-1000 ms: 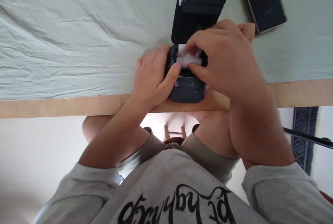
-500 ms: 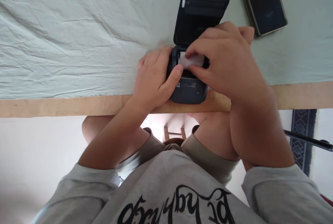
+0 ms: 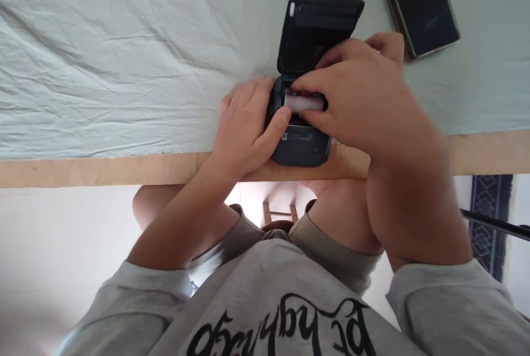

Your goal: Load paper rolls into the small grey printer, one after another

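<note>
I can't read the lettering (image 3: pixel 297 137) on the dark device (image 3: pixel 300 153), lid up at the table edge (image 3: pixel 103 173); the right hand (image 3: pixel 351 94) partly hides it. That hand's thumb and forefinger pinch the white roll (image 3: pixel 304 103) inside. The left hand (image 3: pixel 244 121) clasps the device's left side, thumb over the rim.

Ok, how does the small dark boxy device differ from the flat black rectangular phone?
The small dark boxy device is open, showing a white cylindrical roll; the flat black rectangular phone shows a dark screen. The left hand and right hand are at the device; neither grips the phone. The device sits at the near edge of the cloth-covered table; the phone lies farther back. Both are dark.
</note>
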Motion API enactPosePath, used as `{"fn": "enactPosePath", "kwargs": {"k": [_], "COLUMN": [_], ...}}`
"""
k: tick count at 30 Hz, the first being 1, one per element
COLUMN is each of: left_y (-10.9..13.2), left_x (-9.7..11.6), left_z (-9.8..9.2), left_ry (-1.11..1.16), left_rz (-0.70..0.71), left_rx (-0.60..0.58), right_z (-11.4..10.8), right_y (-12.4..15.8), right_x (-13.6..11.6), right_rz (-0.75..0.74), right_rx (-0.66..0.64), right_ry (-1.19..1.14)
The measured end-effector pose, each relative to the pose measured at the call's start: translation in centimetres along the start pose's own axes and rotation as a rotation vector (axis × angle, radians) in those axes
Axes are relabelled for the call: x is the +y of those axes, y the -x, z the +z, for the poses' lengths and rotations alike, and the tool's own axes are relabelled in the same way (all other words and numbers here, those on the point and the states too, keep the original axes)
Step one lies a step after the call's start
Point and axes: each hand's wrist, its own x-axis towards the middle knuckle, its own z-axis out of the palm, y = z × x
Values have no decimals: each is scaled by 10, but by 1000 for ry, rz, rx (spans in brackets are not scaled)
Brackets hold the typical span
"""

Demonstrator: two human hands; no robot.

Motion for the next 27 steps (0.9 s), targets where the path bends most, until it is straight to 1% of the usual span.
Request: {"fn": "enactPosePath", "kwargs": {"k": [7,11,14,17,20,22,24,27], "left_y": [-1,-1,-1,1,3,3,3,3], "left_x": [-3,-1,0,0,-4,-6,-8,-9], "left_z": [0,-1,-2,-2,0,0,1,1], "left_ry": [11,14,26,47,87,100,86,49], "left_rz": [14,11,2,-16,-30,-16,15,38], "left_rx": [-5,-6,-21,-11,5,-13,-33,-47], "right_z": [2,0,-2,-2,3,7,11,12], "right_y": [0,0,4,14,24,29,34,38], "right_x": [0,-2,-2,-1,0,0,1,1], "right_rz": [-7,41,47,-12,-124,-190,-224,-230], "right_rx": [-17,46,74,99,206,261,283,279], "right_ry": [30,12,-24,-22,-15,-23,-31,-68]}}
